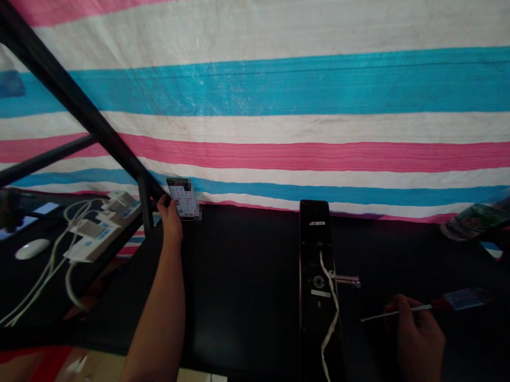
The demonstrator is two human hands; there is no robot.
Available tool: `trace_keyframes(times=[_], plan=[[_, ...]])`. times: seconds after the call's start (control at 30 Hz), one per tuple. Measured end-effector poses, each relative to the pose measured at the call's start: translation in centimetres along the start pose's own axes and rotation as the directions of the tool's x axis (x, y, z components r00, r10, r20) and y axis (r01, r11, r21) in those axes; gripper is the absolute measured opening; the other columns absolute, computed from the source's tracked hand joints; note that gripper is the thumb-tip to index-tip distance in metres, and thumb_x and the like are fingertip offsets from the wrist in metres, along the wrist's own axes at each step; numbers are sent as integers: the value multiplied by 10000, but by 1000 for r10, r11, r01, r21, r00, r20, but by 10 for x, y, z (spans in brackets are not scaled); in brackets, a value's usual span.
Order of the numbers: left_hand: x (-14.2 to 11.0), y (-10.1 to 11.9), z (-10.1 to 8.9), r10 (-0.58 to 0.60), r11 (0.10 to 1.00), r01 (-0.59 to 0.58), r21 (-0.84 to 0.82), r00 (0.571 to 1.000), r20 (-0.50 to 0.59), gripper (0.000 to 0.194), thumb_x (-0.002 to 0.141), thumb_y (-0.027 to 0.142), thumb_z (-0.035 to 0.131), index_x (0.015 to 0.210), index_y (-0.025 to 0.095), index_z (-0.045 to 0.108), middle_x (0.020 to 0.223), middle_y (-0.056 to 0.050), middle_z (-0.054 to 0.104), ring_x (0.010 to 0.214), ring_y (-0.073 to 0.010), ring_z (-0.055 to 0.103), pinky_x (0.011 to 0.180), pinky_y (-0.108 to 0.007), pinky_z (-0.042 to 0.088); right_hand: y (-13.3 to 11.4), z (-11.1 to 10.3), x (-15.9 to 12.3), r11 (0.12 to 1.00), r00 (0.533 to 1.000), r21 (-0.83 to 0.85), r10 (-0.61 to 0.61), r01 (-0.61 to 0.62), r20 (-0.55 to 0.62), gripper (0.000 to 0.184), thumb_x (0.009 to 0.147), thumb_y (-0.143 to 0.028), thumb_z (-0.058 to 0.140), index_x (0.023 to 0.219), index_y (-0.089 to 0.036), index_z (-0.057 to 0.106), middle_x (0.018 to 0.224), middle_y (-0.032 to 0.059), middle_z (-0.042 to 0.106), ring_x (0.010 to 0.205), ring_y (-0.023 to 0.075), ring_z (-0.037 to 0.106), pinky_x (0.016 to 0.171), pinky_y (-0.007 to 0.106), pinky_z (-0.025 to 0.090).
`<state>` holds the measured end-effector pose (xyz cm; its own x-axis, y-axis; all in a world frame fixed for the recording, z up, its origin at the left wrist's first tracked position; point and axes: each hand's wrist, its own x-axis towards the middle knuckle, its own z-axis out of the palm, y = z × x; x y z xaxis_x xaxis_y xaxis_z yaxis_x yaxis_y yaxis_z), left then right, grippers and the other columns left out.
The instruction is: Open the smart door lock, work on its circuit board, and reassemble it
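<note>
My left hand (170,218) reaches to the far edge of the black table, its fingers closed at the left edge of a smartphone (184,200). The phone stands tilted up, its screen lit and partly blurred out. In my right hand (420,339) is a screwdriver (461,299), pinched by its metal shaft. Its clear, red-collared handle points right, the tip left. Between my hands lies a long black door lock panel (309,249), its inner side up. A white-wrapped cable (331,324) runs down it, and a shiny lever handle (348,280) sticks out to its right.
A striped tarp (259,90) hangs behind the black table (241,303). At the back right lies a clear plastic bottle (469,220). On the left, beyond a dark metal frame (79,101), are a power strip (96,237) with plugs and cables and a white mouse (32,249).
</note>
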<state>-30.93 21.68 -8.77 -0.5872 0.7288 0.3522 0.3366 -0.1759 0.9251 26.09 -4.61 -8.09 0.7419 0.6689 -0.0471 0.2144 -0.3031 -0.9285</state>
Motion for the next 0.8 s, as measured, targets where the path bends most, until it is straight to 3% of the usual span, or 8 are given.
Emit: trace_keyframes(times=[0.1, 0.27, 0.8], plan=[[-2, 4, 2, -67, 996, 64, -59, 997, -48, 458, 955, 406, 478, 1376, 233, 439, 1271, -125, 617, 1203, -267, 620, 1021, -436, 512, -5, 1, -2, 1000, 1000, 20, 16, -16, 3, 593, 736, -748, 677, 835, -165, 643, 688, 38, 652, 567, 190, 590, 522, 302, 466], [-5, 9, 4, -94, 988, 90, -123, 995, -25, 493, 872, 344, 564, 1337, 201, 483, 1242, -130, 639, 1181, -270, 633, 1020, -434, 513, -16, 1, -5, 1000, 1000, 9, 13, -13, -3, 605, 719, -766, 677, 803, -169, 631, 657, 41, 638, 526, 178, 565, 479, 294, 441], [-4, 3, 6, -98, 991, 95, -96, 995, -30, 450, 888, 364, 556, 1305, 207, 488, 1210, -121, 645, 1151, -268, 646, 1002, -441, 524, -9, 1, -3, 1000, 1000, -4, 15, -15, 1, 623, 723, -778, 661, 837, -167, 635, 703, 43, 658, 592, 198, 604, 537, 310, 480]])
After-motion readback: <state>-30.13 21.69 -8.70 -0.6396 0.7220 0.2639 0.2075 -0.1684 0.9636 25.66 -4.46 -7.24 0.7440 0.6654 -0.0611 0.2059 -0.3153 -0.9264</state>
